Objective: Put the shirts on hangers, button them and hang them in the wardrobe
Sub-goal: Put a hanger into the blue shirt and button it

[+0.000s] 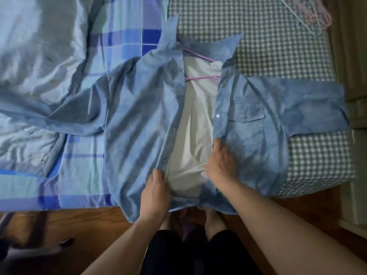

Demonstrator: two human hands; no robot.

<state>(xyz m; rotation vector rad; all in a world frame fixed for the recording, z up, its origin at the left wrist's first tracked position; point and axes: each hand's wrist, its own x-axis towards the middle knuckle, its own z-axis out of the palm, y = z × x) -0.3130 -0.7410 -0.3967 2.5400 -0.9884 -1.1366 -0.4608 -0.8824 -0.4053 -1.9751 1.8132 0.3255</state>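
My left hand (156, 187) and right hand (222, 161) each pinch a front edge of the blue shirt (139, 120); spare hangers (309, 18) lie at one o'clock, rumpled quilt (39, 46) at ten.

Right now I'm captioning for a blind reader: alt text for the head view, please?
Two hands, left hand and right hand, grip the open front edges of a blue shirt lying unbuttoned over a purple hanger on a bed.

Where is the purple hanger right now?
In the head view the purple hanger lies inside the open blue shirt on the bed, showing at the collar end, upper centre, over the white lining.
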